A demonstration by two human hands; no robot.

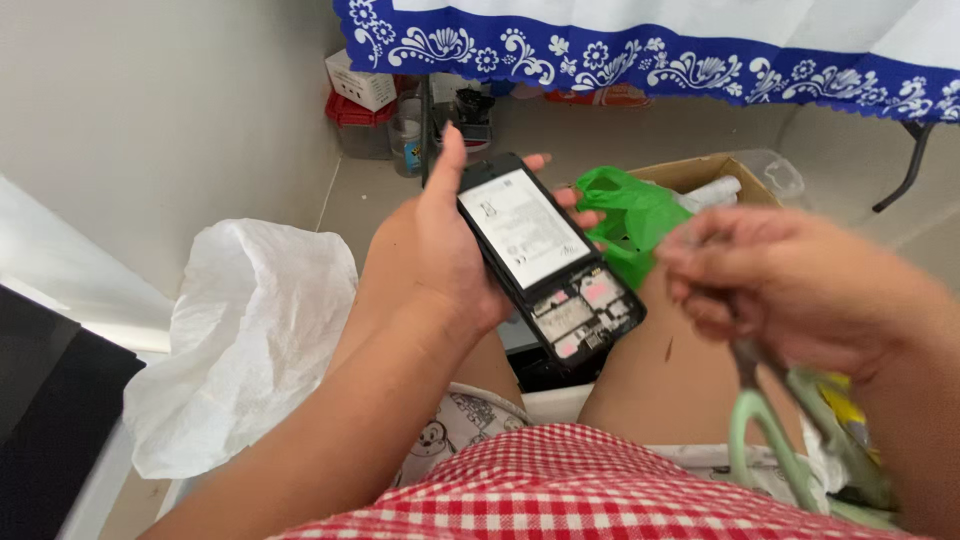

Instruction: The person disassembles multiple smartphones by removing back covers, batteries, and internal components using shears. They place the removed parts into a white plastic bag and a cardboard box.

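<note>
Pale floor under blue-trimmed cloth [640,50], left hand [440,250] grip clasping opened phone [550,260], right hand [790,285] grip pinching scissors [765,420].

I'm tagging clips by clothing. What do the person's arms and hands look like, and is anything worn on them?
Both forearms are bare, with no sleeves in view. The left hand shows no glove, ring or watch. The right hand is motion-blurred; no glove shows, and finer details cannot be told.

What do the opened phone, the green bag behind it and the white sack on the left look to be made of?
The opened phone, held in the left hand, looks like black plastic framing a white-labelled battery and bare circuit parts. The green bag seems thin glossy plastic film, crinkled and shiny. The white sack looks like matte woven or non-woven plastic, softly creased; which one is unclear.
</note>
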